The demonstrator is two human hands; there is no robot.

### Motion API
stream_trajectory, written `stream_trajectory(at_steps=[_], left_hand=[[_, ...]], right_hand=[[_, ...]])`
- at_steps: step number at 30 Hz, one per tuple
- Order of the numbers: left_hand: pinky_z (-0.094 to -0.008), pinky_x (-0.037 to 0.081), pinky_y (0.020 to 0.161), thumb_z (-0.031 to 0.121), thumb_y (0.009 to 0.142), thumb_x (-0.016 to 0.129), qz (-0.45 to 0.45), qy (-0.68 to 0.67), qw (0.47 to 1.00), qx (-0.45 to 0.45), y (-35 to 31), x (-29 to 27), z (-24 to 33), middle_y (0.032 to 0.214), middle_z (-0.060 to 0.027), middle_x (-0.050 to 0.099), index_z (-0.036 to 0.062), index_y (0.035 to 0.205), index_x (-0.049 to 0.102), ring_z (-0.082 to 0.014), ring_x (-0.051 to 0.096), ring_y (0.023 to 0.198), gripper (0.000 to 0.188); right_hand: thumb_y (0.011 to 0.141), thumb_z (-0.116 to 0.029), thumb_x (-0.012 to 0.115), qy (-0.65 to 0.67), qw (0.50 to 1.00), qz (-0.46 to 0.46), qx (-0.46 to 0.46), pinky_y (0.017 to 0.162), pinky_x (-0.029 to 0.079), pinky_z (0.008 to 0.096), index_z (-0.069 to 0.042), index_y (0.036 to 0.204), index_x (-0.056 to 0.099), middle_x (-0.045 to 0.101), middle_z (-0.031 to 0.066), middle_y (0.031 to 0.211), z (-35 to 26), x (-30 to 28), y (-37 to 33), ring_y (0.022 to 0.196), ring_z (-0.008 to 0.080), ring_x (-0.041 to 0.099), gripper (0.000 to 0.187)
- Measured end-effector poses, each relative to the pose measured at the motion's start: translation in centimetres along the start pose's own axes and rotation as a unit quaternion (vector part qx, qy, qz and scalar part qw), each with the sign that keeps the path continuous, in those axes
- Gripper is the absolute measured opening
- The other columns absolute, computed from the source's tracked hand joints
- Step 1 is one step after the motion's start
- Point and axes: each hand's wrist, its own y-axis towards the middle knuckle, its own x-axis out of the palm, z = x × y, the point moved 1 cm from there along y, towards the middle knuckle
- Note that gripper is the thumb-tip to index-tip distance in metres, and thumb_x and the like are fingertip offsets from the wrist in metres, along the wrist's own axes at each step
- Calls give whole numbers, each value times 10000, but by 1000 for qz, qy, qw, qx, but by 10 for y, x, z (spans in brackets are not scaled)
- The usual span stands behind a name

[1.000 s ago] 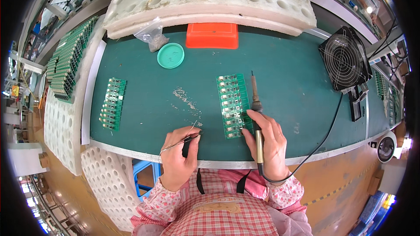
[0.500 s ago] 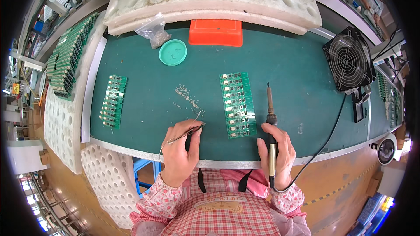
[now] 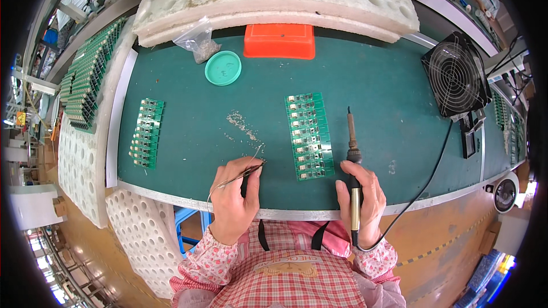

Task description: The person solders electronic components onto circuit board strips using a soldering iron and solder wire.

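My left hand point(image 3: 236, 197) is closed on a pair of dark tweezers point(image 3: 251, 170), and a thin silvery wire point(image 3: 259, 150) sticks out past its fingers. Just beyond it, tiny pale parts point(image 3: 244, 126) lie scattered on the green mat. My right hand point(image 3: 365, 197) grips a soldering iron point(image 3: 354, 154), whose dark tip points away from me above the mat. Between the hands, a green circuit board panel point(image 3: 310, 137) with rows of white and black components lies flat, touched by neither hand.
A second, smaller board panel point(image 3: 147, 134) lies at left. Toward the back are a round green lid point(image 3: 223, 68), a clear bag point(image 3: 200, 44), a red tray point(image 3: 279, 41) and white foam blocks point(image 3: 274, 8). A black fan point(image 3: 455, 77) stands right, and the iron's cord point(image 3: 428, 194) runs beside my right hand.
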Motion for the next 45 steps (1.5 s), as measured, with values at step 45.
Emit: stream_trajectory(at_steps=[45], left_hand=[[-363, 518, 757, -63, 839, 677, -79, -34, 995, 44, 6, 25, 30, 997, -119, 707, 22, 1011, 679, -298, 666, 859, 191]], right_hand=[[880, -59, 717, 144, 983, 114, -4, 522, 499, 289, -12, 1024, 634, 685, 62, 668, 4, -8, -17, 555, 161, 631, 173]])
